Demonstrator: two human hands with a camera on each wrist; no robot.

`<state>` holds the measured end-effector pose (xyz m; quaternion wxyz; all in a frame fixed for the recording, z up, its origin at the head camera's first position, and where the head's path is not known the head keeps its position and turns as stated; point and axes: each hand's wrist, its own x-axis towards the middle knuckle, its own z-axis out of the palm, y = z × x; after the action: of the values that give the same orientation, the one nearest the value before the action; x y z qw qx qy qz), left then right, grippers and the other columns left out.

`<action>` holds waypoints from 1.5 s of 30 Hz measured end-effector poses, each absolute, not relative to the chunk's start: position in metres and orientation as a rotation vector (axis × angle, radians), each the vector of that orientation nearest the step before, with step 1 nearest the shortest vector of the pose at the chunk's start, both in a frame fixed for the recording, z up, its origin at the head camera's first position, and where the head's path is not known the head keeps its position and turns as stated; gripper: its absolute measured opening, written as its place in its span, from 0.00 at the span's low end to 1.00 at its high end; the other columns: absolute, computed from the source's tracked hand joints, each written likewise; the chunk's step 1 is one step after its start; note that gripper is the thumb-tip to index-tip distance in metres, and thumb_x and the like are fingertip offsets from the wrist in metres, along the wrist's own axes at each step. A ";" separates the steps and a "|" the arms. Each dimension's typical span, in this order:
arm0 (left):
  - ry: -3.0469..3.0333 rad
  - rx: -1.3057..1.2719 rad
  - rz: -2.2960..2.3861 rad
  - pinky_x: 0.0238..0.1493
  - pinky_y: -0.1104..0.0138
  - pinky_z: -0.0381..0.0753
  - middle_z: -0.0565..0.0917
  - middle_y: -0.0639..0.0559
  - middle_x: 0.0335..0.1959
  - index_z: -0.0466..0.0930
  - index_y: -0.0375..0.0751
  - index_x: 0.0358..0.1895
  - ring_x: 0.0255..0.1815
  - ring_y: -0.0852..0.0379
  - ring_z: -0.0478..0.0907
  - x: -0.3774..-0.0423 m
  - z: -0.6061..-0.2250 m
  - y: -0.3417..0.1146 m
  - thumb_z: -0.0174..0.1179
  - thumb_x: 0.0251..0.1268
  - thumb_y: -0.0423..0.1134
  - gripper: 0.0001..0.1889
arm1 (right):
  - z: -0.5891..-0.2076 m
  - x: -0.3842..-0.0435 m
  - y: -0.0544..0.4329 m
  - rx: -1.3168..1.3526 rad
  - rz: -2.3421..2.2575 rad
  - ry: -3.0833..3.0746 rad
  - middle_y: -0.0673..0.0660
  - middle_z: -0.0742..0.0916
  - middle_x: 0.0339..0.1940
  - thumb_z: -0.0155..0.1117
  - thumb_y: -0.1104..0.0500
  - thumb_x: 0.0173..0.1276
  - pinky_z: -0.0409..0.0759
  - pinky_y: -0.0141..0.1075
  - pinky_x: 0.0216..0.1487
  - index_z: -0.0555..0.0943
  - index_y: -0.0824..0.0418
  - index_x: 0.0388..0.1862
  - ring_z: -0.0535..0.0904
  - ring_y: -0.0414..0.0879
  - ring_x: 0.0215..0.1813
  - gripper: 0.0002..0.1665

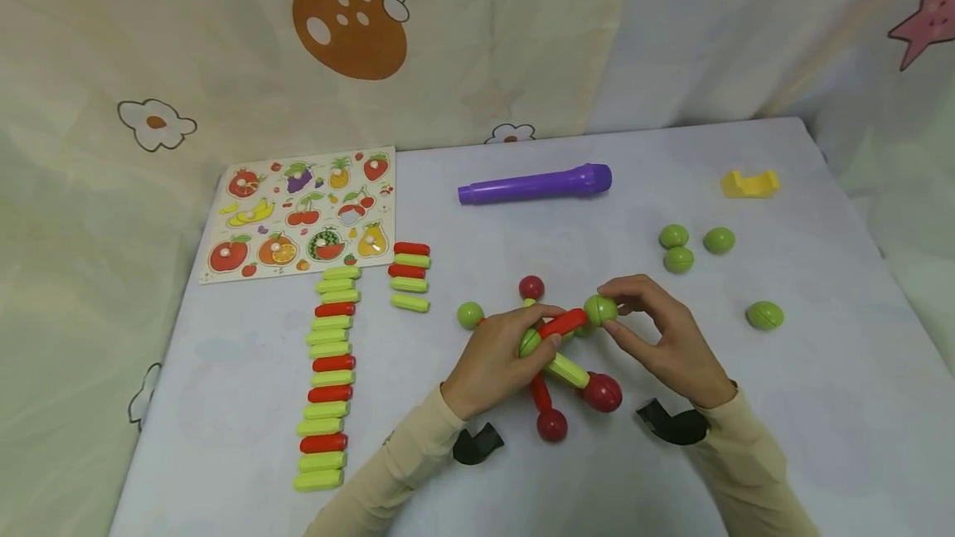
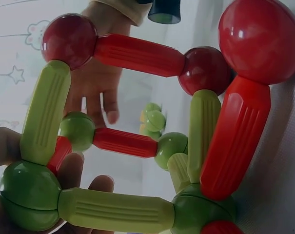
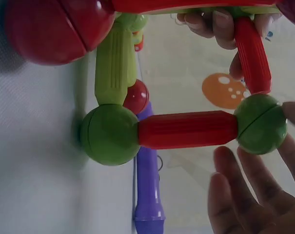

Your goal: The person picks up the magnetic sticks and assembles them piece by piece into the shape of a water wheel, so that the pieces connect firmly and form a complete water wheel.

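A frame of red and light-green rods joined by red and green balls stands on the table, one red ball (image 1: 603, 392) at its near right corner. My left hand (image 1: 498, 361) grips its upper part, fingers around a green corner ball (image 2: 30, 195) and the rods beside it. My right hand (image 1: 675, 348) pinches another green ball (image 1: 600, 310) between thumb and fingers. That ball touches the end of a red rod (image 1: 563, 322). Below it, in the right wrist view, a second red rod (image 3: 187, 129) leads to a lower green ball (image 3: 110, 135). My left palm is hidden.
Several loose green balls (image 1: 719, 240) lie to the right, near a yellow curved piece (image 1: 749, 185). A purple microphone-shaped toy (image 1: 533, 185) lies at the back. On the left are a column of rods (image 1: 325, 409), a shorter column (image 1: 409, 284) and a fruit puzzle board (image 1: 298, 214).
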<state>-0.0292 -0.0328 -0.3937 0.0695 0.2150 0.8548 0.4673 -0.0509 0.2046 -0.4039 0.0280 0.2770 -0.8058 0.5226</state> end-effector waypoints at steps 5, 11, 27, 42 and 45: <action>2.598 0.634 1.390 0.27 0.73 0.71 0.81 0.58 0.36 0.78 0.45 0.57 0.28 0.63 0.70 -0.028 -0.393 -0.033 0.57 0.67 0.41 0.16 | -0.410 -0.051 0.203 0.822 1.603 -2.605 0.55 0.81 0.56 0.67 0.73 0.58 0.75 0.28 0.53 0.72 0.59 0.64 0.77 0.37 0.53 0.34; 2.599 0.625 1.403 0.25 0.73 0.71 0.79 0.60 0.31 0.80 0.45 0.54 0.24 0.65 0.70 -0.028 -0.394 -0.031 0.57 0.67 0.41 0.14 | -0.415 -0.051 0.201 0.794 1.598 -2.636 0.52 0.82 0.55 0.66 0.72 0.60 0.77 0.29 0.52 0.73 0.63 0.63 0.77 0.35 0.52 0.30; 2.726 0.492 1.398 0.47 0.61 0.80 0.80 0.57 0.48 0.75 0.49 0.59 0.48 0.64 0.76 -0.024 -0.381 -0.084 0.52 0.73 0.47 0.17 | -0.430 -0.049 0.209 0.664 1.532 -2.836 0.51 0.78 0.58 0.66 0.67 0.62 0.78 0.33 0.50 0.63 0.57 0.71 0.72 0.38 0.54 0.39; 3.050 0.738 0.393 0.28 0.69 0.65 0.75 0.56 0.26 0.79 0.43 0.41 0.27 0.59 0.67 0.007 -0.435 -0.068 0.66 0.57 0.51 0.17 | -0.453 -0.052 0.197 0.640 1.277 -2.957 0.50 0.82 0.43 0.71 0.66 0.56 0.77 0.37 0.40 0.77 0.57 0.53 0.72 0.44 0.40 0.25; 3.121 0.765 0.348 0.28 0.69 0.66 0.76 0.55 0.26 0.79 0.43 0.41 0.28 0.58 0.69 0.002 -0.441 -0.061 0.65 0.58 0.50 0.15 | -0.452 -0.048 0.198 0.615 1.236 -2.966 0.51 0.81 0.41 0.72 0.65 0.55 0.76 0.37 0.38 0.77 0.58 0.53 0.72 0.45 0.38 0.26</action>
<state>0.0022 -0.0605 -0.4407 -0.0451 0.2364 0.9646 0.1077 -0.0477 0.1977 -0.4520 -0.0650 0.1877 -0.9047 0.3770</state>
